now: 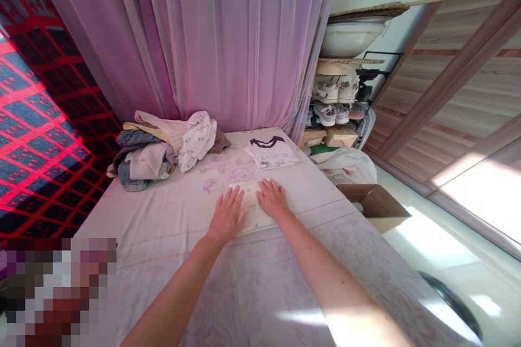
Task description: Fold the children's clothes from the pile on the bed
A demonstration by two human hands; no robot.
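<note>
A cream garment, folded into a flat rectangle, lies on the pale floral bed cover. My left hand rests on its left side, palm down with the fingers stretched out. On its right side lies my right hand, also flat with fingers spread. Both palms hide parts of the folded cloth. Just beyond, to the right, is a folded white shirt with a dark neckband and a printed front.
At the back left sits a heap of crumpled clothes. A purple curtain hangs behind the bed. Past the right edge stand a shoe rack and an open cardboard box. A person's pixelated shape fills the lower left corner.
</note>
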